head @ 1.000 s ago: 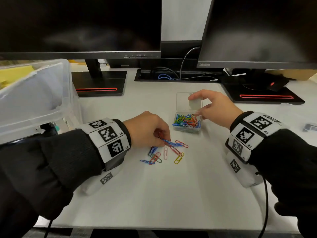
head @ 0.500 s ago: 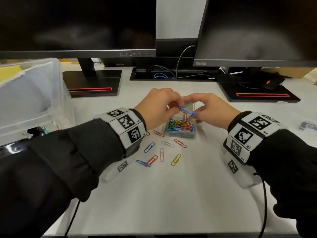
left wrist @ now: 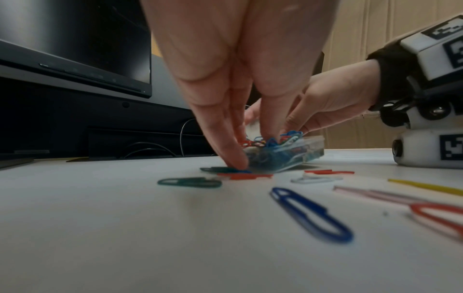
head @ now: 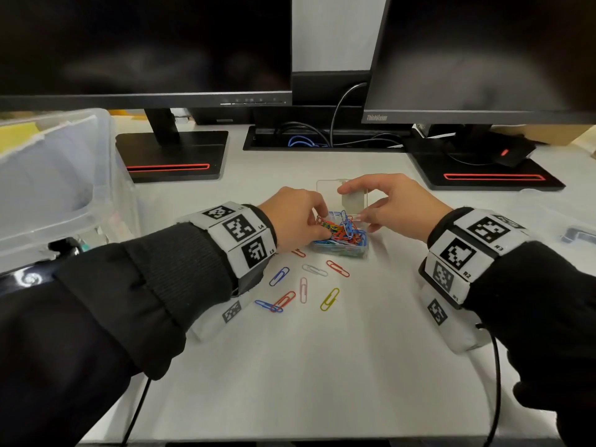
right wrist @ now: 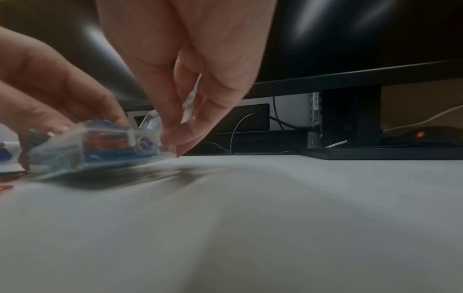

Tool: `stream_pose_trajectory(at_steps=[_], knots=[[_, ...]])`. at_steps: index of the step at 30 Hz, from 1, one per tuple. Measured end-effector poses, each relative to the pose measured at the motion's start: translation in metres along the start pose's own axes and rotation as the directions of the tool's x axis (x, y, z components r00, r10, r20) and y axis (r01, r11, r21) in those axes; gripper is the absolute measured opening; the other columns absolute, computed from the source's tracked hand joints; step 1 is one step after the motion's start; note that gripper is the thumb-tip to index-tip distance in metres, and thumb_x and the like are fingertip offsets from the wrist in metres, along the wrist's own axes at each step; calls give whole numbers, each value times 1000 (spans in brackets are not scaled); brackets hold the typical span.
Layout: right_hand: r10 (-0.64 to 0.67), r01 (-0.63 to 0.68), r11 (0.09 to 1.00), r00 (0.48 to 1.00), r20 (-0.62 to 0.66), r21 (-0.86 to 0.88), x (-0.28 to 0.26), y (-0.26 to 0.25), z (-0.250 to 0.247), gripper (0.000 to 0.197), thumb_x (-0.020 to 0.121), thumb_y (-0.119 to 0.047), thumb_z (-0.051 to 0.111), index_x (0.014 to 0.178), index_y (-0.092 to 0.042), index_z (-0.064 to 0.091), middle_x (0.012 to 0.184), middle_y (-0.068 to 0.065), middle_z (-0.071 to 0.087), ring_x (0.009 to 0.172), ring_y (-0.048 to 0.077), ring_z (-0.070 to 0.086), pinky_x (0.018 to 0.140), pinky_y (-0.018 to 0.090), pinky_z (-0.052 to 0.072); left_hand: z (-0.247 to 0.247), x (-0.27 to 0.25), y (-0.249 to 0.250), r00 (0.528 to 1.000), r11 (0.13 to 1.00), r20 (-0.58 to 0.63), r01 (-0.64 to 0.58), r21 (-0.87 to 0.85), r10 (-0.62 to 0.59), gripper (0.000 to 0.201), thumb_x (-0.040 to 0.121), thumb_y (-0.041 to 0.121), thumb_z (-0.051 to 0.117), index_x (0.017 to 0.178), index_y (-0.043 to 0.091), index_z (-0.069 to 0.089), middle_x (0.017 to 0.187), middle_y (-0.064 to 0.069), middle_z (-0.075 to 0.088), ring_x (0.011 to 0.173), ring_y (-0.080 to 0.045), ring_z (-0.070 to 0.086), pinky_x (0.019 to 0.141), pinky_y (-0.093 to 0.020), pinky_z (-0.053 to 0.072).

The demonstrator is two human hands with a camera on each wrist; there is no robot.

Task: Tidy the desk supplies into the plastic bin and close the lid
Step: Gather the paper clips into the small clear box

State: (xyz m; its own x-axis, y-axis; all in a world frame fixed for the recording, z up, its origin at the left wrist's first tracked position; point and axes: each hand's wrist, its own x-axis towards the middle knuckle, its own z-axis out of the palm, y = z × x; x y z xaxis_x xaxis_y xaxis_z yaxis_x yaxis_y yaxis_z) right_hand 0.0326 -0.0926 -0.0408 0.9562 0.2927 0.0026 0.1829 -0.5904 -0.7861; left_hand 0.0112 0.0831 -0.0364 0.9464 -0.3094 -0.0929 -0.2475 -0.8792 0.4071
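A small clear clip box [head: 342, 250] full of coloured paper clips sits mid-desk with its lid [head: 325, 188] tipped up. My right hand [head: 353, 204] pinches that lid between forefinger and thumb; the lid's edge [right wrist: 191, 99] shows between the fingers of this hand [right wrist: 180, 134]. My left hand [head: 319, 225] reaches into the box, fingertips [left wrist: 265, 134] down among the heaped clips; whether it still pinches any is hidden. Several loose clips [head: 303, 288] lie on the desk in front of the box, a blue one [left wrist: 310, 214] closest to my left wrist. The big translucent plastic bin [head: 58, 175] stands at far left.
Two dark monitors on black stands [head: 171, 156] [head: 483, 175] line the back, with a cable tray [head: 322, 140] between them. A small grey item [head: 577, 235] lies at the right edge, and a black object [head: 64, 246] sits by the bin.
My left hand picked clips off the desk, carried them over the box and has now dropped down into the heap. The right hand stayed on the lid.
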Motion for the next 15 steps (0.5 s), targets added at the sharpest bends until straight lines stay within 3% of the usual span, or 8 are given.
stream_pose_trajectory(at_steps=[3, 6, 8, 10, 11, 13, 15], knots=[[6, -6, 1000, 1000, 5, -4, 0, 0, -1, 44, 81, 7, 62, 110, -26, 64, 114, -11, 49, 98, 20, 61, 58, 13, 56, -3, 1, -1, 999, 1000, -37, -27, -1, 27, 25, 85, 19, 64, 110, 15, 65, 101, -3, 69, 80, -8, 54, 76, -18, 43], [2, -2, 1000, 1000, 23, -3, -1, -1, -1, 44, 81, 8, 61, 110, -26, 65, 115, -9, 51, 96, 19, 61, 59, 11, 55, -4, 1, -1, 993, 997, -95, -76, -26, 73, 16, 83, 16, 67, 98, 16, 72, 93, 0, 70, 68, -2, 51, 63, -1, 37], [-7, 7, 1000, 999, 35, -13, -1, -2, -2, 46, 81, 8, 61, 107, -29, 65, 116, -7, 54, 96, 18, 62, 65, 12, 55, -5, 0, 1, 986, 992, -120, -123, -41, 118, 15, 83, 18, 66, 96, 17, 73, 90, 3, 68, 66, -1, 51, 60, 2, 35], [-17, 19, 998, 999, 29, -59, -2, -2, -1, 47, 78, 7, 64, 107, -31, 66, 114, -9, 57, 101, 16, 61, 84, 21, 53, -6, -1, 3, 979, 985, -135, -160, -66, 150, 16, 85, 18, 64, 99, 17, 73, 95, 3, 67, 76, -3, 55, 71, -4, 42], [-18, 20, 996, 1000, 23, -83, -2, -3, -2, 48, 77, 6, 66, 109, -31, 66, 113, -10, 57, 103, 15, 59, 93, 27, 48, -5, -1, 4, 977, 983, -144, -170, -64, 160, 18, 86, 18, 62, 102, 17, 72, 101, 1, 66, 85, -6, 58, 80, -14, 47], [-7, 9, 994, 1000, 16, -105, -3, -4, -2, 49, 76, 5, 67, 111, -30, 66, 110, -12, 57, 104, 13, 58, 99, 31, 44, -5, -1, 4, 977, 986, -138, -166, -30, 161, 24, 89, 19, 58, 112, 19, 67, 114, 0, 63, 101, -12, 59, 93, -26, 47], [1, -1, 994, 1000, 6, -109, -3, -4, -2, 49, 76, 5, 68, 111, -29, 66, 110, -13, 56, 105, 13, 57, 99, 31, 43, -3, 0, 4, 984, 988, -81, -155, 24, 156, 30, 92, 18, 53, 121, 21, 61, 125, 0, 59, 111, -14, 55, 98, -28, 44]])
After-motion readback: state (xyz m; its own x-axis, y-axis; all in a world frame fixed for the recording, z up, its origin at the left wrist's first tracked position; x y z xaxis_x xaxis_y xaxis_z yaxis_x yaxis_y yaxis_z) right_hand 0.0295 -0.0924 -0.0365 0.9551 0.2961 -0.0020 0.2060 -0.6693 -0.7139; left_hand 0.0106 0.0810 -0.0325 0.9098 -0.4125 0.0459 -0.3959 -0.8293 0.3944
